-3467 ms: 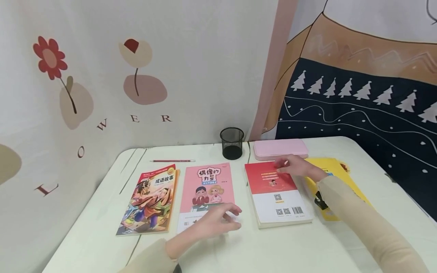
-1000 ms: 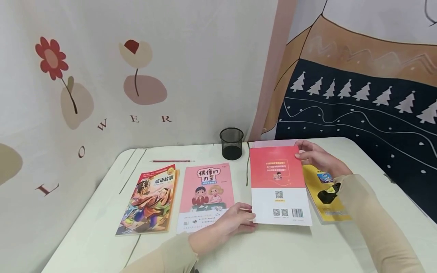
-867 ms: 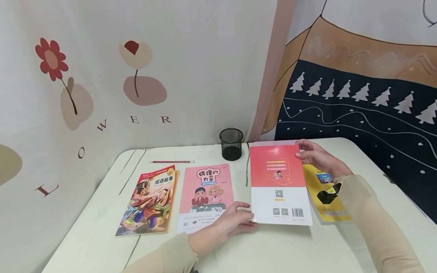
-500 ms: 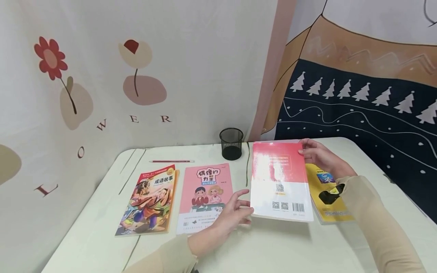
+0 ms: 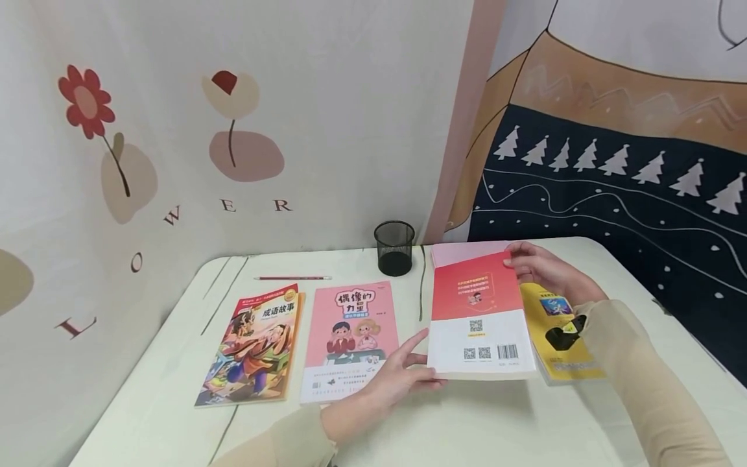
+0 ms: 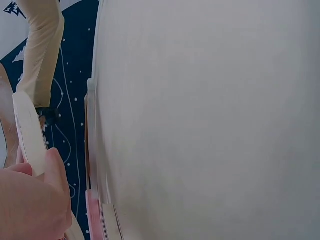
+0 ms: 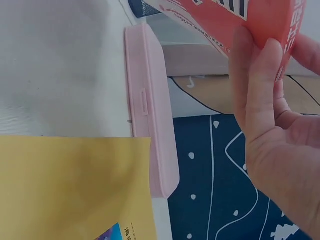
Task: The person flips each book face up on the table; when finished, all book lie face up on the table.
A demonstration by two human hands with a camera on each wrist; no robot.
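Both hands hold a red and white book (image 5: 475, 305), its back cover with codes and barcode facing up, raised over the table with a shadow beneath. My left hand (image 5: 403, 376) pinches the lower left corner, thumb on the cover. In the left wrist view that hand (image 6: 37, 200) grips the book's pale page edge (image 6: 31, 132). At the upper right corner my right hand (image 5: 543, 269) holds the book between thumb and fingers. The right wrist view has this hand (image 7: 272, 120) with its fingers along the red cover (image 7: 210, 20).
Under my right forearm lies a yellow book (image 5: 563, 350). A pink case (image 5: 461, 251) sits behind the held book. Left of it lie a pink book (image 5: 356, 324) and a colourful storybook (image 5: 251, 350). A red pencil (image 5: 292, 278) and black mesh pen cup (image 5: 394, 250) are at the back.
Since the earliest frame, both hands have taken hold of the red and white book and lifted it off the table. Over the last half second its top has dipped, uncovering more of the pink case.
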